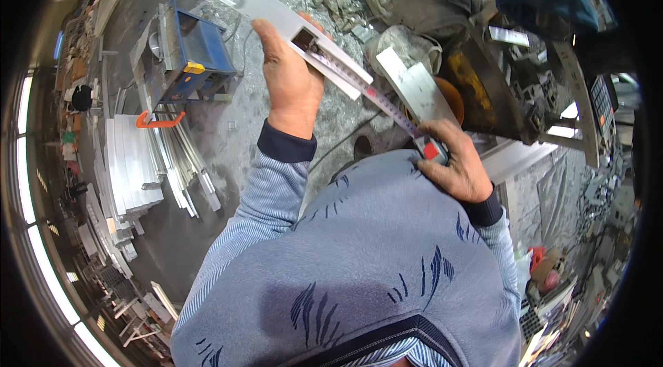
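My left hand grips a long silvery metal profile from beneath, its thumb along the near side and its other fingers partly hidden behind. Rectangular cutouts run along the profile, which slants from the upper left toward the middle. In my right hand, close to my body, is a tape measure with a red patch on its case. Its blade is pulled out and reaches into the channel at the profile's near end. Where the blade's tip sits, I cannot tell.
A blue metal machine frame stands on the left, with an orange handle below it. Stacked pale profiles lie nearby. To the right are a short metal piece, an orange bucket and a dark machine.
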